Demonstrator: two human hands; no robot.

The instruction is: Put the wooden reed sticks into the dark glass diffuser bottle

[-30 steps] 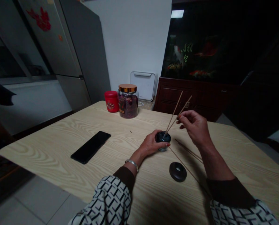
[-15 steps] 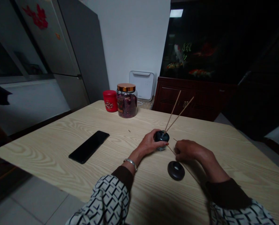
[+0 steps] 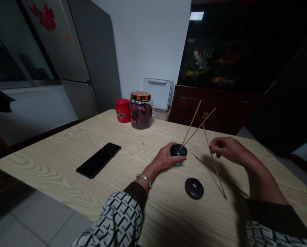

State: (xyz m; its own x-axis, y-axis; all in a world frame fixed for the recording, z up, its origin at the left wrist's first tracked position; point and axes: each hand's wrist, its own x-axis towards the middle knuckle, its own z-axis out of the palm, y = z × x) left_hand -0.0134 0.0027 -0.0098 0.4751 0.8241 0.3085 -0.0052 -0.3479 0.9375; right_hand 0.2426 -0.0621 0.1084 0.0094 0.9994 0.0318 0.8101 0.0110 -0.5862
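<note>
My left hand (image 3: 167,155) is wrapped round a small dark glass reed diffuser bottle (image 3: 178,150) standing on the table. Two thin reed sticks (image 3: 194,128) lean out of the bottle's mouth to the right. My right hand (image 3: 224,148), raised to the right of the bottle, pinches another reed stick (image 3: 215,166) near its middle; it slants, upper end to the left. Beneath that hand, more thin reed sticks (image 3: 220,177) lie on the tabletop, partly hidden by the forearm. In front of the bottle rests a dark round ring-shaped cap (image 3: 194,188) with a hole in its centre.
On the wood-grain table (image 3: 133,164) a black phone (image 3: 99,160) lies at left. At the back stand a red canister (image 3: 123,111) and a copper-lidded jar of dried flowers (image 3: 141,113). Behind are a white panel device (image 3: 157,94), a fridge (image 3: 99,51) and a fish tank (image 3: 220,51).
My right hand has risen from the table and moved right, lifting one reed stick to a slant. My left hand stays round the bottle.
</note>
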